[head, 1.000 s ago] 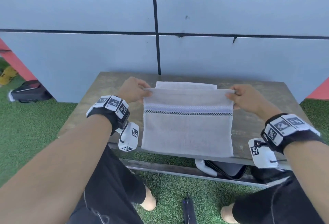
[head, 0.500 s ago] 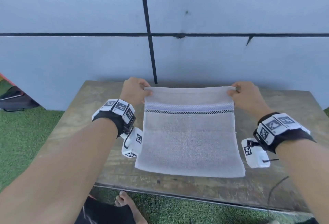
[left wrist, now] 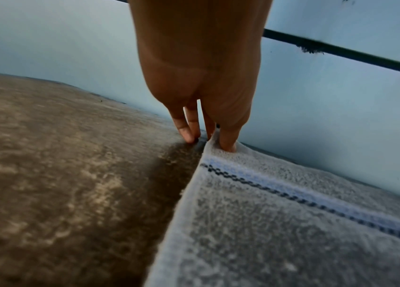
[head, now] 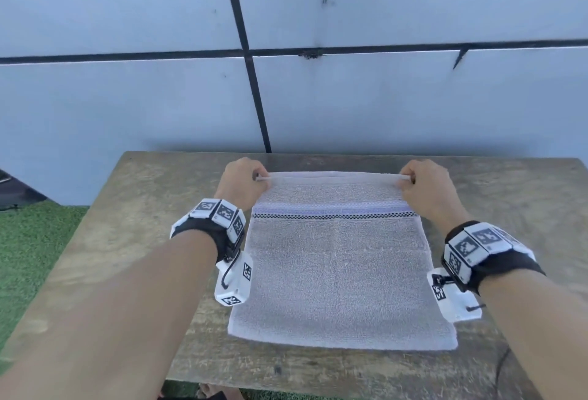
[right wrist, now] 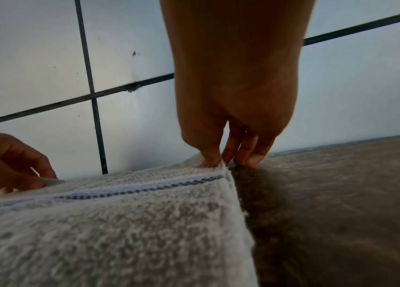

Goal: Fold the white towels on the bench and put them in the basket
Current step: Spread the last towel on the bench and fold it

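Observation:
A white towel (head: 340, 275) with a blue band and a black checked stripe lies doubled over on the wooden bench (head: 127, 240). My left hand (head: 243, 181) pinches its far left corner, and my right hand (head: 423, 183) pinches its far right corner. Both corners are held low, just above the far layer. In the left wrist view the left hand (left wrist: 209, 136) pinches the towel (left wrist: 292, 223) edge at the bench surface. In the right wrist view the right hand (right wrist: 221, 157) pinches the towel (right wrist: 120, 223) corner. No basket is in view.
A pale tiled wall (head: 350, 97) with dark joints stands right behind the bench. Green artificial grass (head: 28, 240) lies to the left, with a dark bag (head: 12, 192) at the left edge. Bare bench surface flanks the towel on both sides.
Both hands have carried the towel's top edge forward and down onto the bench, so the hanging towel now lies flat, folded over on itself. My view has moved closer over the bench.

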A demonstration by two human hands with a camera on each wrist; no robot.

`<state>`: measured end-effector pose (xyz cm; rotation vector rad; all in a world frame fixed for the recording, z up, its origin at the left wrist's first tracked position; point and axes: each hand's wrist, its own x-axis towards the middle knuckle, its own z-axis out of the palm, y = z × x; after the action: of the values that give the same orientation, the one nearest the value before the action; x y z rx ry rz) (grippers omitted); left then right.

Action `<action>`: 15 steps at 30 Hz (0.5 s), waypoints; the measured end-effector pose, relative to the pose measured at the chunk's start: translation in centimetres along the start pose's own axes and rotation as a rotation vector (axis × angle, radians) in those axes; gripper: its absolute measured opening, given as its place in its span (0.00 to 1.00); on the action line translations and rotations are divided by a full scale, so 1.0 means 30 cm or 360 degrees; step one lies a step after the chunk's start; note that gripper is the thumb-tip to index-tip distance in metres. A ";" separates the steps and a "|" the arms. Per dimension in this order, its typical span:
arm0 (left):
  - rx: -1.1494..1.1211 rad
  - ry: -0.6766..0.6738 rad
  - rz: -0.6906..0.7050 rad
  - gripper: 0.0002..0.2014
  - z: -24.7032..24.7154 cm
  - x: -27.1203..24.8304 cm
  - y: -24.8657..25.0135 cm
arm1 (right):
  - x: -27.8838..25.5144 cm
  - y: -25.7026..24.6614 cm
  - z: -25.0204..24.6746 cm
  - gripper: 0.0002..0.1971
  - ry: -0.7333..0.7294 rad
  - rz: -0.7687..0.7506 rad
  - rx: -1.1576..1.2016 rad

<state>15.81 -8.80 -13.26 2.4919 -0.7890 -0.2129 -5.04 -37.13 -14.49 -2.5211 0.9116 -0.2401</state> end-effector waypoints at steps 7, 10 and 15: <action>-0.0161 0.0016 -0.0013 0.07 -0.022 -0.018 0.020 | -0.008 -0.009 -0.021 0.07 -0.0025 -0.0056 0.0197; -0.0225 -0.0002 0.0004 0.07 -0.044 -0.043 0.047 | -0.037 -0.022 -0.042 0.05 0.0016 -0.0064 0.0232; -0.0252 -0.0051 0.0060 0.05 -0.114 -0.086 0.075 | -0.101 -0.043 -0.119 0.06 0.0074 -0.0105 0.0338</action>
<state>13.60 -7.44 -9.19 2.3285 -0.7998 -0.2915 -7.71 -35.55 -10.76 -2.3596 0.7769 -0.3962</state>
